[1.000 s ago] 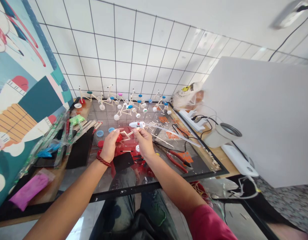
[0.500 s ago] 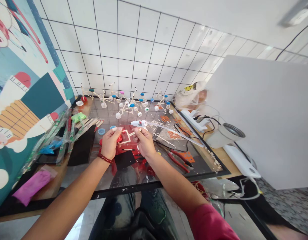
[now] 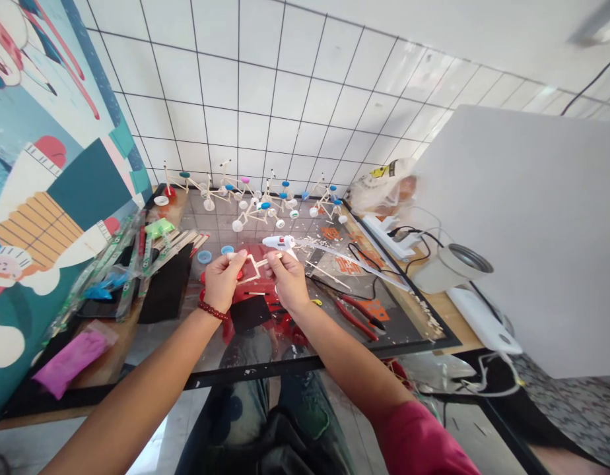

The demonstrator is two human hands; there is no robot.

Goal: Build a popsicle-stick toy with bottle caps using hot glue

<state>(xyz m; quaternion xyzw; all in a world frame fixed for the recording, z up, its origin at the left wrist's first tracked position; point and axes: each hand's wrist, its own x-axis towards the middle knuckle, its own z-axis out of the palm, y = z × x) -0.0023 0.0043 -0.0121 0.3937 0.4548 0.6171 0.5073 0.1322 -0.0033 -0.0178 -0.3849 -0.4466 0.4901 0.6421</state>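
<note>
Both hands are up above the middle of the desk (image 3: 206, 343), nearer its front edge than its back, with a small open frame of thin, pale wooden sticks (image 3: 257, 267) between them. The person's left hand (image 3: 220, 282), a dark red bead bracelet (image 3: 213, 311) at its wrist, has its fingers pinched closely on the frame's left side. The right hand (image 3: 291, 280) has its fingers closed too, nipping the short stem that sticks out toward it.

Just beyond the hands lies a white glue gun (image 3: 279, 241), with a long translucent glue stick (image 3: 354, 260) running from it toward the desk's right edge. Nearer the front edge I can see a flat black square (image 3: 250, 313) and, right of the right forearm, pliers with red handles (image 3: 355, 318).

Two light-blue round caps (image 3: 204, 256) sit beyond the left hand. Along the back edge stands a row of stick models with white and blue round caps (image 3: 265, 206). By the left edge there's a bundle of flat wooden sticks (image 3: 176, 254) beside a black sheet (image 3: 165, 290), and near the front left corner a bright pink packet (image 3: 72, 359).
</note>
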